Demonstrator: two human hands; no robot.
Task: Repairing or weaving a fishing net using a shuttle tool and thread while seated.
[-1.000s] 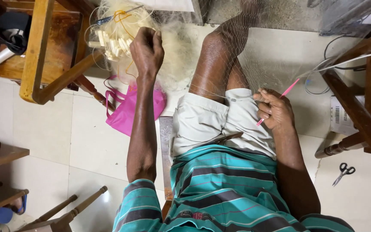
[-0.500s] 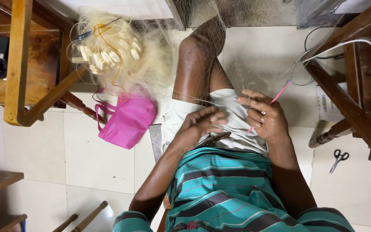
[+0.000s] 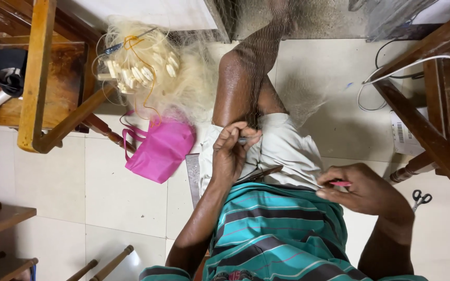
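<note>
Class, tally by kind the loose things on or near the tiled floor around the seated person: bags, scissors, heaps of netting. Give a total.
Pink bag: 1
Scissors: 1
Heap of pale netting: 1
Total: 3

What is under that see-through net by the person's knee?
Under the fine translucent fishing net show the person's bare bent leg and pale floor tiles. The left hand pinches the mesh. The foot is out of view, so I cannot tell what lies there.
</note>
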